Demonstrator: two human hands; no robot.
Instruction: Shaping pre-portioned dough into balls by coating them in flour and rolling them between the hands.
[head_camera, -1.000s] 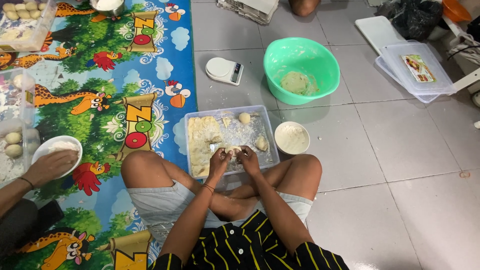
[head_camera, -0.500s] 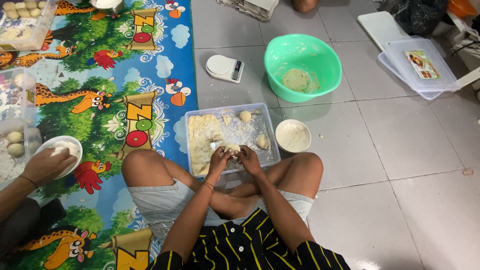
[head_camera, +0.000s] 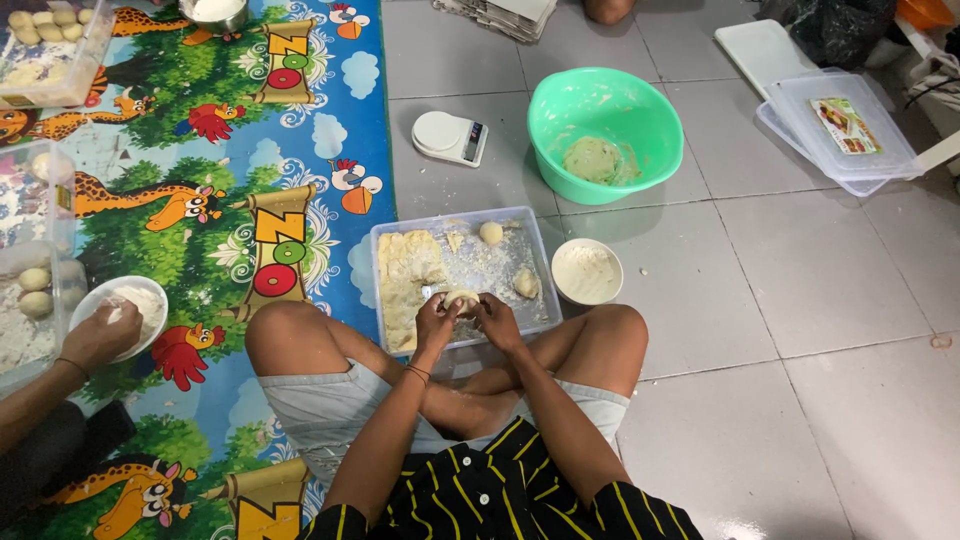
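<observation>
Left hand (head_camera: 436, 322) and right hand (head_camera: 495, 320) both grasp a dough piece (head_camera: 462, 298) over the floured tray (head_camera: 545, 262); pinched too hard, it could tear; the flour bowl (head_camera: 587, 272) just beside risks a knock.

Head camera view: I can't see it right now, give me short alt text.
A person sitting cross-legged on a tiled floor holds a small dough piece between left hand and right hand over a floured clear tray. A green bowl of dough, a white bowl and a kitchen scale lie beyond.
</observation>
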